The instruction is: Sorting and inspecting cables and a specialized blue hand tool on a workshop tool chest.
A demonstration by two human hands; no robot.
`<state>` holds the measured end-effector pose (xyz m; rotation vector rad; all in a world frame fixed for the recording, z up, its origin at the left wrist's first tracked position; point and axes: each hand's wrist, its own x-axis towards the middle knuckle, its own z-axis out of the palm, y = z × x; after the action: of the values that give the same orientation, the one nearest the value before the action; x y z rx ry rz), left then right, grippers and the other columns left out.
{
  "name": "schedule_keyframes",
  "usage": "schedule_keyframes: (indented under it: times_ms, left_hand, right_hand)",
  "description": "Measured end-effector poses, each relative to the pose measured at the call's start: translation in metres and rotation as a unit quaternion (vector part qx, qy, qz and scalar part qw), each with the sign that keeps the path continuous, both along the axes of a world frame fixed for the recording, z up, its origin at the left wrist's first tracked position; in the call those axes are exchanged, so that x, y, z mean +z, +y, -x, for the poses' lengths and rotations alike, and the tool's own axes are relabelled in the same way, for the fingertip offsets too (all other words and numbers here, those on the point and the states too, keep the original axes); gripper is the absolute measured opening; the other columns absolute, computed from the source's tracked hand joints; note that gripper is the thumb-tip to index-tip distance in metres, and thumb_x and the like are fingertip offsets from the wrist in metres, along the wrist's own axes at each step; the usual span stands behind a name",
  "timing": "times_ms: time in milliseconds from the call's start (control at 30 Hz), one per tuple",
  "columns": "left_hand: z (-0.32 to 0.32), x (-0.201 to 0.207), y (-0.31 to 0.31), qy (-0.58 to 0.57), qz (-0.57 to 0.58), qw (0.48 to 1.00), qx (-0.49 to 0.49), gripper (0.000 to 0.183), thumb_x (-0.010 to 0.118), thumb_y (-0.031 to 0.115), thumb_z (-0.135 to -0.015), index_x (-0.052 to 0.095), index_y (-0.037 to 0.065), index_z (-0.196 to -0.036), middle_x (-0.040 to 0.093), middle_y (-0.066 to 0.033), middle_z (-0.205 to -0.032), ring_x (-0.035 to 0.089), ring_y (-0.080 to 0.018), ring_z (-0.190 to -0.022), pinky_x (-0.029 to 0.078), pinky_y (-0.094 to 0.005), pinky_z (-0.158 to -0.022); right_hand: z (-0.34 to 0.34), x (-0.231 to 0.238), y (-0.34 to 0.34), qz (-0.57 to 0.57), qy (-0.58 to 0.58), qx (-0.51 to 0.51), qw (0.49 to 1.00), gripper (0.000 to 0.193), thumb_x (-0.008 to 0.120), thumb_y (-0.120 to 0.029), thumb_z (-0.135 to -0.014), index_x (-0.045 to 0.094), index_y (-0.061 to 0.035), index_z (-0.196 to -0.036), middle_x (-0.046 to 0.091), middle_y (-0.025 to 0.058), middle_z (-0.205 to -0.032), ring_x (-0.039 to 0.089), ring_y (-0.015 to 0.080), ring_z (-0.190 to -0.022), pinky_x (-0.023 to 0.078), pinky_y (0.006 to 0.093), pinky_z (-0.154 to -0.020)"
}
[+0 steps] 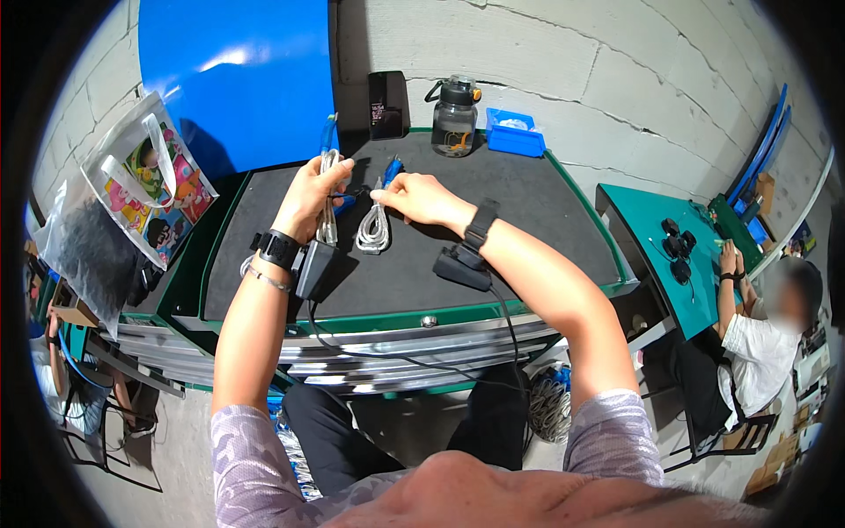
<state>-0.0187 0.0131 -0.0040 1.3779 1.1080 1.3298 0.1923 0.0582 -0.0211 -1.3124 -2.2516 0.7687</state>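
Note:
My left hand [308, 201] is closed around a long folded bundle of clear-jacketed cable [326, 229], which stands up from the fist. Its blue connector end [329, 134] points toward the far side of the table. To the right, my right hand [426, 199] pinches the upper part of a second coiled clear cable [373, 234]. That coil's loops hang or lie just over the dark mat; which of the two I cannot tell. A blue connector [393, 167] sticks up beside the right fingertips. Between the hands, another blue piece [344, 205] is partly hidden.
On the dark mat's [546, 229] far side are a black device [388, 106], a water bottle [454, 119] and a blue bin [515, 134]. Left stands a printed bag [163, 189]. Wired black boxes [462, 268] hang at my wrists. A person [757, 343] sits at a green table [656, 238], right.

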Motion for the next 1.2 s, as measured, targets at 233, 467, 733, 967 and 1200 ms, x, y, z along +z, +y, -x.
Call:
schedule_keyframes:
  times_ms: [233,467,733,967,1200]
  left_hand:
    - [0.004,-0.007,0.010,-0.094,0.012,0.995,-0.043,0.031,0.066,0.017,-0.088,0.053,0.004,-0.112,0.061,-0.0069,-0.101,0.057,-0.0122,-0.081,0.050,-0.0251,-0.066]
    - [-0.005,-0.006,0.003,-0.045,0.031,0.996,-0.073,0.033,0.061,0.016,-0.095,0.048,0.001,-0.121,0.060,-0.0104,-0.108,0.062,-0.0154,-0.090,0.056,-0.0283,-0.074]
    - [-0.009,-0.005,-0.001,-0.028,0.044,0.997,-0.063,0.032,0.060,0.014,-0.095,0.047,-0.001,-0.120,0.059,-0.0095,-0.106,0.064,-0.0163,-0.089,0.056,-0.0309,-0.076]
    - [-0.009,-0.007,0.001,-0.030,-0.010,0.995,-0.092,0.051,0.063,0.026,-0.095,0.044,-0.001,-0.134,0.059,-0.0091,-0.121,0.059,-0.0130,-0.106,0.048,-0.0309,-0.087]
    - [-0.016,-0.006,-0.001,-0.050,-0.053,0.994,-0.081,0.052,0.057,0.027,-0.099,0.040,0.002,-0.141,0.055,-0.0086,-0.129,0.054,-0.0149,-0.115,0.045,-0.0289,-0.095]
  right_hand:
    - [0.018,0.008,0.008,-0.010,-0.129,-0.080,0.988,0.056,0.070,-0.055,-0.074,0.072,0.0001,-0.084,0.072,0.0123,-0.074,0.071,0.0265,-0.084,0.054,0.0363,-0.084]
    - [0.010,0.000,0.004,0.051,0.067,-0.066,0.994,0.028,0.073,-0.027,-0.075,0.067,-0.0001,-0.078,0.071,0.0099,-0.073,0.069,0.0170,-0.061,0.055,0.0296,-0.065]
    - [0.009,-0.012,0.009,0.095,0.287,-0.030,0.953,0.015,0.067,-0.012,-0.083,0.053,-0.0059,-0.082,0.059,0.0012,-0.068,0.059,0.0098,-0.058,0.045,0.0240,-0.052]
    - [0.015,-0.004,-0.002,0.059,0.429,0.116,0.894,0.034,0.068,-0.010,-0.084,0.047,-0.0007,-0.109,0.066,0.0070,-0.093,0.063,0.0124,-0.084,0.049,0.0251,-0.074]
    - [0.009,0.008,-0.013,0.175,0.467,0.131,0.857,0.040,0.065,-0.013,-0.090,0.043,-0.0019,-0.121,0.062,0.0072,-0.110,0.062,0.0113,-0.095,0.048,0.0262,-0.076]
